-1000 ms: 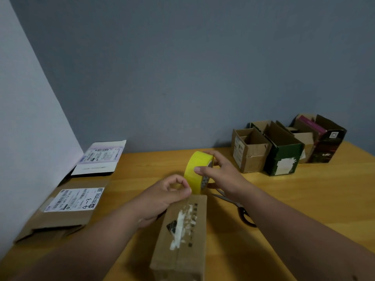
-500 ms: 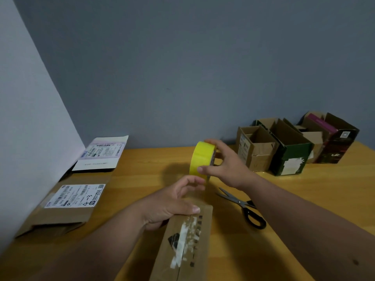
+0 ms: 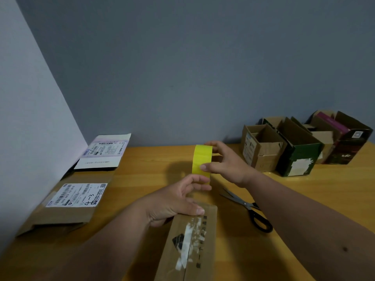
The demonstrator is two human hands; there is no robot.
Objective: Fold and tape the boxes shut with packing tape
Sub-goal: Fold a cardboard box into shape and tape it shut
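Note:
A long brown cardboard box (image 3: pixel 188 246) with closed flaps and torn white label remains lies on the wooden table (image 3: pixel 142 179) in front of me. My right hand (image 3: pixel 229 163) grips a yellow roll of packing tape (image 3: pixel 202 161) upright, raised beyond the box's far end. My left hand (image 3: pixel 178 201) rests at that far end, thumb pressing on the box top, fingers holding the clear strip of tape pulled from the roll.
Black-handled scissors (image 3: pixel 249 209) lie right of the box. Several open boxes (image 3: pixel 294 151) stand at the back right against the wall. Two flattened cartons with shipping labels (image 3: pixel 69 201) lie along the left wall.
My right hand has lifted the roll up and away from the box, drawing out tape. My left hand has moved onto the box's far end.

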